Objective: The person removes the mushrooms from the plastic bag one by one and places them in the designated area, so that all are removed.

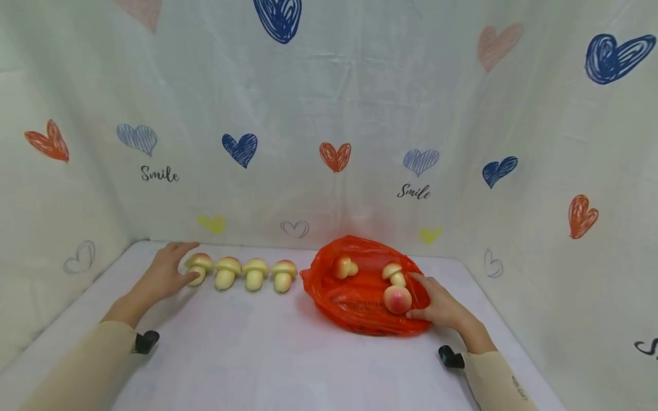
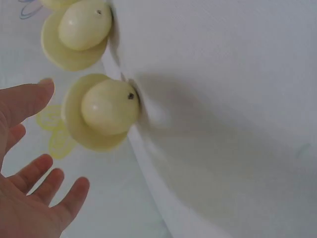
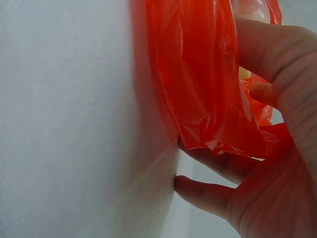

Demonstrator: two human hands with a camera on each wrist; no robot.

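Observation:
Beside the leftmost toy mushroom (image 1: 199, 262) my left hand (image 1: 167, 274) is spread, thumb and fingers around its near side. The left wrist view shows a gap between the fingers and that mushroom's pale cap and stem (image 2: 110, 106). At the right, my right hand (image 1: 444, 305) reaches over the rim of a red plastic bag (image 1: 354, 317). Its thumb is inside, close to a pink-capped mushroom (image 1: 397, 299); in the right wrist view two fingers (image 3: 203, 194) extend below the bag's edge (image 3: 208, 99). Two more mushrooms, one upright (image 1: 392, 270) and one on its side (image 1: 341, 267), lie in the bag.
Other toy mushrooms stand in the row right of the left hand: a second (image 1: 226, 274), a third (image 1: 254, 275) and a last one (image 1: 283, 275). A white cloth (image 1: 267, 354) covers the table. Heart-printed curtains (image 1: 308, 103) enclose its back and sides.

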